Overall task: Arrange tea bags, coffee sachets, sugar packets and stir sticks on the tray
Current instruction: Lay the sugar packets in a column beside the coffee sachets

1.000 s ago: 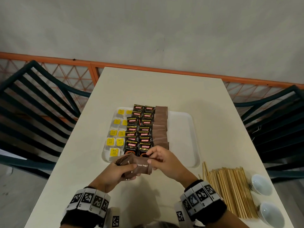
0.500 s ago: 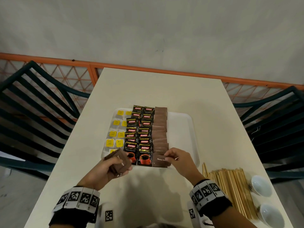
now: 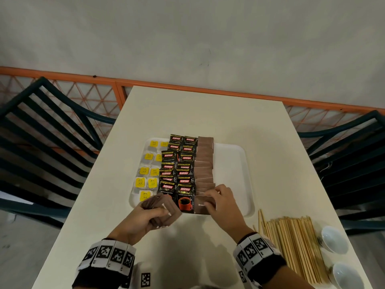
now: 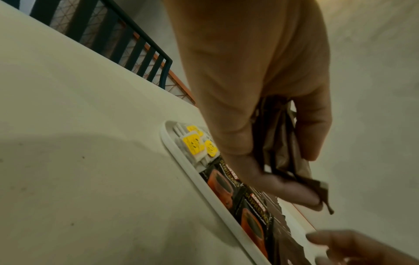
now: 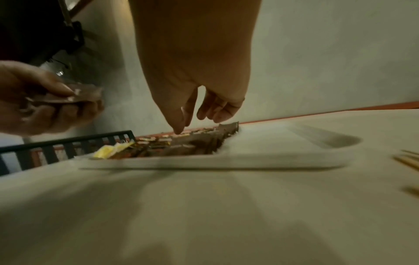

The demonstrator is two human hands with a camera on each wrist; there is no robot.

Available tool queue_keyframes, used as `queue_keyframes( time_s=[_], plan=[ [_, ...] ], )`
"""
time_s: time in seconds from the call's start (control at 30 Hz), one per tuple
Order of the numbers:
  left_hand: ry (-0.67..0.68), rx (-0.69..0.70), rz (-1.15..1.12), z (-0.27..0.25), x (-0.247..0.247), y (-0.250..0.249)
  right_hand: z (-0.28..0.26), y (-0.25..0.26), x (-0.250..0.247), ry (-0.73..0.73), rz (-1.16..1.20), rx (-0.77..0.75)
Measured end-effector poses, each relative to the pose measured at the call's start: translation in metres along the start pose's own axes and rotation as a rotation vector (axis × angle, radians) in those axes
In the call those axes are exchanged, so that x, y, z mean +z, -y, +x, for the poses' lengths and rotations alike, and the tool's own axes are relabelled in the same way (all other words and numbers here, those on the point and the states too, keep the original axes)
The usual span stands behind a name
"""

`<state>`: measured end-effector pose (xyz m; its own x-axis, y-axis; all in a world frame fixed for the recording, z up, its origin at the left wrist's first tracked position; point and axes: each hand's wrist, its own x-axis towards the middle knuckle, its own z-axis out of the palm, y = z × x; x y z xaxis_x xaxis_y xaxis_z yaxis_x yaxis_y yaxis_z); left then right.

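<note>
A white tray lies mid-table with yellow-tagged tea bags on its left. Beside them are two columns of black coffee sachets, then a column of brown sugar packets. My left hand grips a stack of brown sugar packets just in front of the tray's near left edge. The left wrist view shows that stack clamped between thumb and fingers. My right hand rests its fingertips on the nearest sugar packet in the column. Its fingers hang relaxed.
A pile of wooden stir sticks lies on the table right of the tray. Two white cups stand at the near right corner. Dark slatted chairs flank the table. The tray's right part is bare.
My right hand took one sugar packet from the stack and laid it at the near end of the column. My left hand drew back to the left with the remaining stack.
</note>
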<state>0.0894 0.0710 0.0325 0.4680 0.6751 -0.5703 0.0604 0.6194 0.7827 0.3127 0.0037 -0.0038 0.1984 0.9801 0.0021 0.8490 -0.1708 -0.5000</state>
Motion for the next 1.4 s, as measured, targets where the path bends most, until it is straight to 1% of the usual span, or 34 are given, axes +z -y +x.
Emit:
queue_keyframes(
  time_s=[0.07, 0.13, 0.2, 0.23, 0.3, 0.4, 0.5, 0.57, 0.63, 0.7, 0.77, 0.83, 1.0, 1.07, 1.1, 1.3, 1.4],
  plan=[
    [-0.013, -0.011, 0.003, 0.002, 0.003, 0.001, 0.001, 0.017, -0.007, 0.047, 0.146, -0.006],
    [-0.019, -0.012, 0.007, 0.003, 0.007, 0.002, 0.004, 0.033, -0.014, 0.188, 0.338, 0.006],
    [0.0, -0.004, 0.01, 0.003, 0.011, 0.001, 0.006, 0.046, -0.02, 0.367, 0.51, 0.04],
    [0.016, -0.003, 0.015, 0.003, 0.013, 0.001, 0.006, 0.05, -0.02, 0.431, 0.573, 0.057],
    [0.034, -0.001, 0.023, 0.002, 0.015, -0.001, 0.006, 0.054, -0.019, 0.48, 0.659, 0.086],
    [0.041, -0.005, 0.007, 0.001, 0.014, -0.002, 0.006, 0.053, -0.02, 0.436, 0.769, 0.163],
    [0.114, -0.004, 0.01, -0.002, 0.014, -0.003, 0.007, 0.052, -0.023, 0.356, 0.869, 0.202],
    [0.128, 0.0, 0.001, -0.002, 0.016, -0.002, 0.007, 0.051, -0.024, 0.327, 0.936, 0.221],
    [0.124, 0.006, -0.018, -0.001, 0.017, -0.002, 0.007, 0.05, -0.024, 0.349, 1.012, 0.246],
    [0.125, 0.003, -0.031, 0.001, 0.018, -0.002, 0.006, 0.049, -0.024, 0.402, 1.034, 0.248],
    [0.125, -0.016, -0.048, 0.002, 0.019, -0.002, 0.005, 0.046, -0.023, 0.401, 1.045, 0.264],
    [0.126, -0.036, -0.082, 0.004, 0.018, -0.002, 0.006, 0.042, -0.023, 0.331, 1.063, 0.309],
    [0.079, -0.058, -0.207, 0.007, 0.011, 0.0, 0.018, 0.011, -0.027, 0.029, 1.17, 0.482],
    [0.074, -0.061, -0.237, 0.008, 0.008, 0.001, 0.023, -0.002, -0.03, -0.047, 1.142, 0.524],
    [0.07, -0.06, -0.246, 0.009, 0.007, 0.002, 0.025, -0.006, -0.031, -0.056, 1.11, 0.525],
    [0.013, -0.042, -0.187, 0.011, 0.008, 0.004, 0.032, -0.019, -0.023, 0.043, 0.851, 0.472],
    [-0.012, -0.051, -0.173, 0.012, 0.008, 0.005, 0.034, -0.019, -0.015, 0.04, 0.706, 0.462]
  ],
)
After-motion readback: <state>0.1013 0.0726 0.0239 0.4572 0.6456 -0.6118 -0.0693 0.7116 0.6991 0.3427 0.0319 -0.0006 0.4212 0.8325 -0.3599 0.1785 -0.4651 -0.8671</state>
